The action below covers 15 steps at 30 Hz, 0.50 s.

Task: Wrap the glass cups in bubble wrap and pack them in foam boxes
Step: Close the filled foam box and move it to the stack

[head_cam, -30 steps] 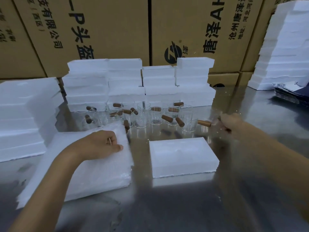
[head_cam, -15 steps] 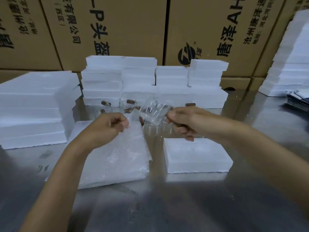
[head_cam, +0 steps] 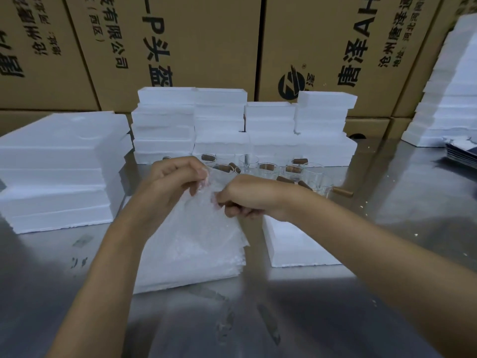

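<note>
Head view | left hand (head_cam: 170, 182) and right hand (head_cam: 247, 198) each pinched bubble wrap sheet (head_cam: 206, 218) above counter (head_cam: 387, 228) | glass cups (head_cam: 268, 170) stood behind | cartons (head_cam: 180, 47) printed "唐泽", "头盔"

Steel table (head_cam: 387, 192); printed cardboard cartons (head_cam: 206, 34) behind.

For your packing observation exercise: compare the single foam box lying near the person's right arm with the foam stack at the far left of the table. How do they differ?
The single foam box lies alone, one layer high; the left foam stack is several layers high. The single box looks narrower; the stack's slabs look wider. The single box is partly hidden by the right hand; the stack is in plain view. Both are white foam on the metal table.
</note>
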Each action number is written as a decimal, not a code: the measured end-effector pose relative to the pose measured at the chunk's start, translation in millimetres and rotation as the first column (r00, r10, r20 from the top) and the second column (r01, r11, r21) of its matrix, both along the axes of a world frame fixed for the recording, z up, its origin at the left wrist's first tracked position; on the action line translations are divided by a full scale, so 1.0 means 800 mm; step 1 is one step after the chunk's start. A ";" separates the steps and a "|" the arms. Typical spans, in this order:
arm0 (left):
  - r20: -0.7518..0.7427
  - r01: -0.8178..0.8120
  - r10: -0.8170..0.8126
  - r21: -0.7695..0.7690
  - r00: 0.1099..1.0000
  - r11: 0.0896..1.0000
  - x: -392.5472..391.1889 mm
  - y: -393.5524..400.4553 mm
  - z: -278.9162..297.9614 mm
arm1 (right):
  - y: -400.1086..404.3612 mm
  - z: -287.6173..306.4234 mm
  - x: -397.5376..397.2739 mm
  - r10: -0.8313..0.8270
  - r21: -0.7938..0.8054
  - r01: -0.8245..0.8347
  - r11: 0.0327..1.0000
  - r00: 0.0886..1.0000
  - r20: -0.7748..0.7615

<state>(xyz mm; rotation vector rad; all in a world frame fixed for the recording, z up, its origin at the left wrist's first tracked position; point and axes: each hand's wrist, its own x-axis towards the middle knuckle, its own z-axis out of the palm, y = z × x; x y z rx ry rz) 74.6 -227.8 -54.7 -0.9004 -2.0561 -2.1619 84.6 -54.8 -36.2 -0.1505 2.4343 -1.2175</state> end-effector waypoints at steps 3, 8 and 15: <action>0.046 0.124 -0.131 0.130 0.990 0.984 0.003 0.002 -0.001 | -0.006 -0.015 -0.005 -0.107 -0.407 0.177 0.896 0.976 0.189; 0.182 0.260 -0.287 0.158 0.941 0.953 0.006 0.014 -0.008 | 0.000 -0.025 0.000 -0.043 -0.818 0.186 0.545 0.980 0.194; -0.065 -0.447 0.473 0.238 0.878 0.862 -0.018 0.004 -0.017 | 0.039 -0.042 0.024 -0.107 -0.629 0.118 0.768 0.993 0.055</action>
